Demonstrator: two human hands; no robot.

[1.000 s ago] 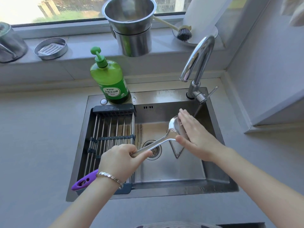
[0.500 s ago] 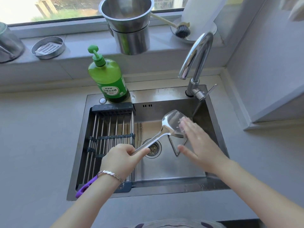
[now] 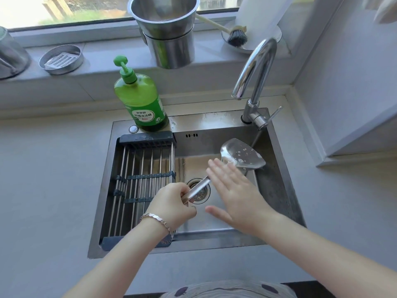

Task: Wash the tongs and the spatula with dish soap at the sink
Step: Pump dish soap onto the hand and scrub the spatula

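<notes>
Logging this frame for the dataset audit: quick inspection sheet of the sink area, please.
Surface: steel sink, wet; grey counter around it.
Job's things: spatula, blade spotted with suds; soap bottle upright on the back rim; tongs not clearly seen.
Clutter: drying rack across the sink's left side; steel pots, brush and strainer dish on the sill.
Grippers: left hand grips the spatula handle; right hand open, flat.
Cables: nothing seen.
Surroundings: faucet, window, wall.
</notes>
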